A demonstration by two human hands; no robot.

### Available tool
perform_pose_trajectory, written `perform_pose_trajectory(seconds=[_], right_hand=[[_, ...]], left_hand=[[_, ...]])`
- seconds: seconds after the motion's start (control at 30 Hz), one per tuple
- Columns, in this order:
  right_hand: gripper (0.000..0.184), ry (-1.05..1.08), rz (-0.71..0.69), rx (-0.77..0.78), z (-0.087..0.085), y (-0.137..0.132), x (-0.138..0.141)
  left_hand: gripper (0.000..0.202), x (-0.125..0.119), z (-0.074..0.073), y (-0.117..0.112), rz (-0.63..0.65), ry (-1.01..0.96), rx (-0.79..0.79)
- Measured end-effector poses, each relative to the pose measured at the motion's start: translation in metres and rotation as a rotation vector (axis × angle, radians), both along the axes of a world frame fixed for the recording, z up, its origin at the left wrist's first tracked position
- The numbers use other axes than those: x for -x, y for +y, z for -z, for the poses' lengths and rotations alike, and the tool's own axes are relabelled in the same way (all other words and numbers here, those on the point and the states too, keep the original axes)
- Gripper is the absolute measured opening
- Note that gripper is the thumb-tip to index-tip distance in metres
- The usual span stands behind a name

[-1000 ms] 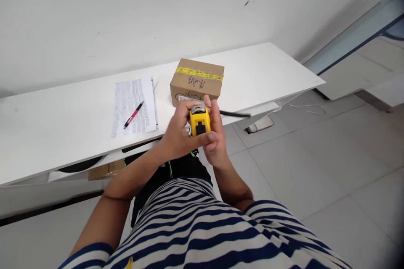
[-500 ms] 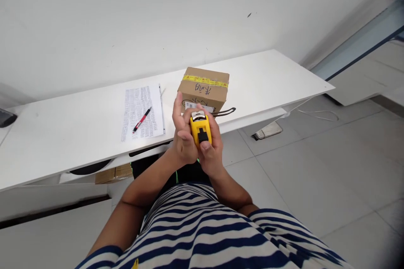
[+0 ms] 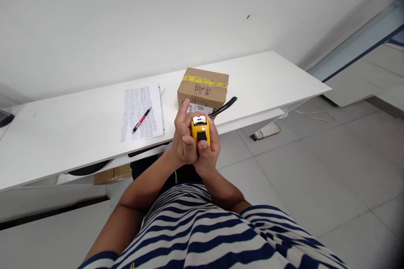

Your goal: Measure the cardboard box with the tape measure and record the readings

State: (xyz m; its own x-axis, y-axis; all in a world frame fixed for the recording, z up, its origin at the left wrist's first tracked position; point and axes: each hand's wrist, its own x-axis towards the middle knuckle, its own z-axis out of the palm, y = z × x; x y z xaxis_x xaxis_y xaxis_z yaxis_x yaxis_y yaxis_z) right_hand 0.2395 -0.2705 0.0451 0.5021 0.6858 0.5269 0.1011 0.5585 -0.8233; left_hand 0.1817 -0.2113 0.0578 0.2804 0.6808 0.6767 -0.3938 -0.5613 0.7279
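A yellow tape measure [image 3: 204, 127] with a silver metal front and a black thumb slider is held up over the table's front edge. My right hand [image 3: 208, 153] is closed around its right side, thumb at the slider. Against its left side rests my left hand [image 3: 184, 136], with index finger and thumb raised and the other fingers curled behind the case, partly hidden. The dark wrist strap [image 3: 224, 106] of the tape measure sticks out to the right. Just behind stands a closed cardboard box [image 3: 202, 90] with yellow tape, handwriting and a label, partly covered by my hands.
On the white table [image 3: 78, 122], printed sheets [image 3: 134, 109] lie left of the box, with a red and black pen [image 3: 141, 120] on top. A dark object [image 3: 5, 118] sits at the far left. A flat whitish device [image 3: 267, 130] and a cable [image 3: 315, 114] are on the floor.
The tape measure has tilted slightly in my hands, and its strap has swung upward. My right hand has shifted a little left. Box, papers and pen stay in place.
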Motion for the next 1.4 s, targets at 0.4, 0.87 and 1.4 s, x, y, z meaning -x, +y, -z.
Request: perform_pose_trajectory(seconds=[0.4,0.87,1.4], right_hand=[[0.073,-0.305,-0.057,-0.175,0.018,0.009,-0.021],[0.084,-0.096,-0.126,0.036,0.006,-0.008,-0.03],[0.044,-0.091,-0.426,0.429,-0.024,-0.025,-0.069]], left_hand=[[0.052,0.031,-0.039,-0.01,-0.093,0.175,0.41],[0.056,0.041,-0.047,0.041,0.419,0.463,0.748],[0.054,0.057,-0.048,-0.011,0.418,0.235,1.037]])
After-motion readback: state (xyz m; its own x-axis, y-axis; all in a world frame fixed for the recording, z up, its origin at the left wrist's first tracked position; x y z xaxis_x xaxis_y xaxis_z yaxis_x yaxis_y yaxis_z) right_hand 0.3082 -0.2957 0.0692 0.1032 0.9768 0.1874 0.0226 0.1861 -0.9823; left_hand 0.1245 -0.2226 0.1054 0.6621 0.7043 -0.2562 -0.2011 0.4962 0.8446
